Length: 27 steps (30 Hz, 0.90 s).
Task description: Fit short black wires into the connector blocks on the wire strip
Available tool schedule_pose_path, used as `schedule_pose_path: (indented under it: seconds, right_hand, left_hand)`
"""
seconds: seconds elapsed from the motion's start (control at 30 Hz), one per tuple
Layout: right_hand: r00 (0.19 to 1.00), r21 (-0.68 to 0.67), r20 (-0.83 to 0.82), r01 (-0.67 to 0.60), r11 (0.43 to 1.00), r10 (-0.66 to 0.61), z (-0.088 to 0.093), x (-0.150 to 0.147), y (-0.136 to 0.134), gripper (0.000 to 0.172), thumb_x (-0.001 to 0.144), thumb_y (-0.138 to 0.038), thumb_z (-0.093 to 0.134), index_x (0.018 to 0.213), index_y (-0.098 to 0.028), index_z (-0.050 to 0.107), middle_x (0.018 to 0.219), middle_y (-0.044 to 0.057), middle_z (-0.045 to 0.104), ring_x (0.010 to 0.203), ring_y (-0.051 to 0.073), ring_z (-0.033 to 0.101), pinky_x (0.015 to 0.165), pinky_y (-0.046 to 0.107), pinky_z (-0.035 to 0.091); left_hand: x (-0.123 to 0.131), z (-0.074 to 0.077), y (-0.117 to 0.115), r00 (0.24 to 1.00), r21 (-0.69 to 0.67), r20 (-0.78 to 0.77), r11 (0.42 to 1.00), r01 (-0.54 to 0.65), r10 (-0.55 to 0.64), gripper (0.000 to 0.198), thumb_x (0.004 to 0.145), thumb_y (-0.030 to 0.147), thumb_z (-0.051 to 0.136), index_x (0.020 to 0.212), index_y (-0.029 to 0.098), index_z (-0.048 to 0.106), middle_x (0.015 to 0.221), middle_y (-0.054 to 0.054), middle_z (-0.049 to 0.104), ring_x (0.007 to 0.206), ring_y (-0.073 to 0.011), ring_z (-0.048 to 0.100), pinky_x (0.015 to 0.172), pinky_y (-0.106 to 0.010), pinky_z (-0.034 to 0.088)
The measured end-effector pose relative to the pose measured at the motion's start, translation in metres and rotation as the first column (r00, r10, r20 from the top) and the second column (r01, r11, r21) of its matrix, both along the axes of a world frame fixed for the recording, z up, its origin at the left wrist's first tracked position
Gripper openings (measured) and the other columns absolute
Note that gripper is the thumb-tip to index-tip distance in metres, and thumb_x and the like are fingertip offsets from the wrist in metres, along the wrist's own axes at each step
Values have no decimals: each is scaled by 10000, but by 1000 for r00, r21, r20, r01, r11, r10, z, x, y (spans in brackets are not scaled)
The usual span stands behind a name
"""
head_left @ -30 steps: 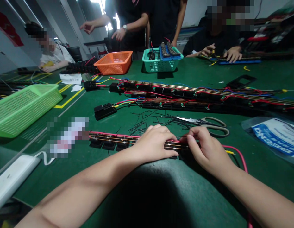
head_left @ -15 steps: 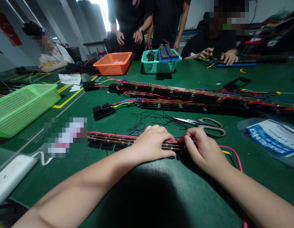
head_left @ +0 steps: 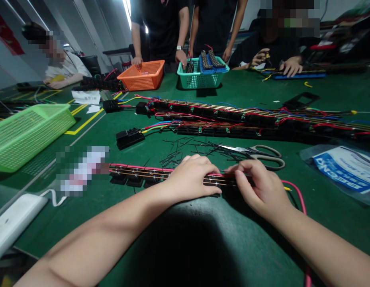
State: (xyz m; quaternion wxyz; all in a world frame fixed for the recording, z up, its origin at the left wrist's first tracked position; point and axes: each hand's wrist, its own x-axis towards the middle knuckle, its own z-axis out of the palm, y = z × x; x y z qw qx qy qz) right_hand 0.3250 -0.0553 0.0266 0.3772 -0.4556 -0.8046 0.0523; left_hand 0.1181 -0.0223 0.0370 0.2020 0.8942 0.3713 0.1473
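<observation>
In front of me a long strip of black blocks (head_left: 139, 175), with copper rods and a red wire along it, lies across the green table. My left hand (head_left: 192, 175) is wrapped over its middle, thumb on the near side and fingers on the far side. Further right, my right hand (head_left: 261, 185) is closed in a pinch at the strip's far edge, by the red wire; what is between the fingertips is hidden. Cut black tie ends (head_left: 179, 153) lie behind my hands, with scissors (head_left: 256, 153) beside them. A thick red cable (head_left: 300, 197) curves out past my right hand.
More wired strips (head_left: 232, 129) lie across the table beyond. A green basket (head_left: 32, 135) and a white power strip (head_left: 20, 219) are at left, a plastic bag (head_left: 346, 169) at right. Behind are an orange basket (head_left: 143, 79), a teal basket (head_left: 201, 81) and several people.
My hands have stayed almost in place on the strip, the right one shifting slightly. Across the table, a standing person's hands have moved apart, down to the orange and teal baskets.
</observation>
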Motion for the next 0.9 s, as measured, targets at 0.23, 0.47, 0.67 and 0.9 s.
schedule_pose_path:
  seconds: [0.23,0.47,0.67,0.9]
  right_hand:
    - [996,52,-85,30,998,-25,7,-3,-4,64,892,-180,553,887,-244,552,840,27,718,736,174,695,689,308,549]
    - [999,78,-39,37,996,-34,7,-3,-5,58,887,-195,555,879,-250,572,799,26,726,691,187,697,636,318,547]
    - [989,81,63,-136,987,131,6,0,0,54,872,-188,556,873,-239,575,776,38,718,661,186,677,609,319,534]
    - [913,120,319,-305,945,254,8,2,3,74,866,-168,529,867,-214,586,773,46,707,708,182,660,636,313,517]
  left_hand:
    - [0,1,-1,1000,-7,7,1000,-6,7,385,772,486,714,1079,258,666,1071,-19,656,1074,-236,540,971,-385,403]
    - [0,2,0,1000,-28,-5,1000,-7,7,369,771,478,715,1065,260,668,1065,-20,656,1073,-238,539,963,-381,411]
    - [0,2,0,1000,-9,15,1000,-3,3,348,782,468,704,1047,245,671,1052,-20,665,1061,-233,542,967,-383,413]
    - [0,2,-1,1000,5,12,1000,-2,2,346,786,459,699,1052,240,672,1043,-20,664,1057,-229,546,956,-378,418]
